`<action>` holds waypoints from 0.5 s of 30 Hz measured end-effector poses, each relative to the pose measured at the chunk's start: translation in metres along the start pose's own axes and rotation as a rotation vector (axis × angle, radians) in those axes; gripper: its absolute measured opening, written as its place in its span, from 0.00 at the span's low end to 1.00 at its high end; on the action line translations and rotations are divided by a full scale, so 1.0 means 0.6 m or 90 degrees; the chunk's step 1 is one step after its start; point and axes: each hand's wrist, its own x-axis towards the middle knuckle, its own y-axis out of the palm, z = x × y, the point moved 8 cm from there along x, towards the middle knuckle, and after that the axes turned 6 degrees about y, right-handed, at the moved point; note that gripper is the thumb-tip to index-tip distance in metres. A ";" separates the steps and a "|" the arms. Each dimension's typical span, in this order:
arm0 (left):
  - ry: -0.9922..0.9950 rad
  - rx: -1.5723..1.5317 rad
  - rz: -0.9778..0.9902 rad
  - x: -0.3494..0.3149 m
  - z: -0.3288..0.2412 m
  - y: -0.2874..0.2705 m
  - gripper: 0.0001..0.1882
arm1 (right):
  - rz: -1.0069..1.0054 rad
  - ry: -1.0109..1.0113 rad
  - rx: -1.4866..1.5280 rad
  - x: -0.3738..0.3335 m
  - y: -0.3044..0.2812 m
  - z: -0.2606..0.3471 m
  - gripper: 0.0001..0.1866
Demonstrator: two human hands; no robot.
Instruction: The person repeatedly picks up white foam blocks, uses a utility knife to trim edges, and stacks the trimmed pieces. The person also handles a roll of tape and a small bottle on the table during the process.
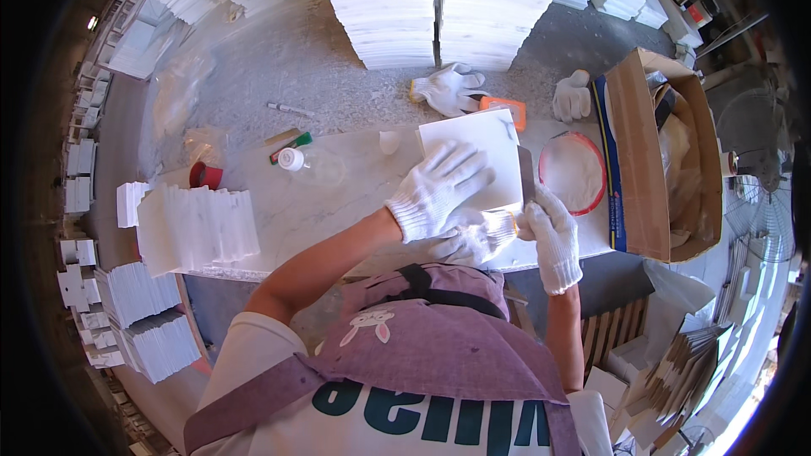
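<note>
A square white tile [498, 152] lies on the pale marble-look slab [279, 203] in front of me. Across its left half rests my left hand [443, 181], in a white knit glove, fingers stretched out flat. My right hand [551, 232], gloved too, is closed round the lower end of a flat grey strip [526, 173], which stands along the tile's right edge. Whether the strip is a blade or a rubbing stone I cannot tell. Below the tile, between my hands, lies a loose white glove [477, 239].
Right of the tile are a red-rimmed round dish [573, 173] and an open cardboard box [676, 169]. Beyond it lie an orange object [512, 110] and two gloves [448, 89]. On the left are a capped clear bottle [317, 166], a red cup [205, 175] and stacked tiles [198, 228].
</note>
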 end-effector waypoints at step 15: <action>0.101 -0.395 -0.028 -0.039 -0.146 -0.025 0.21 | -0.008 -0.183 -0.194 0.108 0.087 0.031 0.22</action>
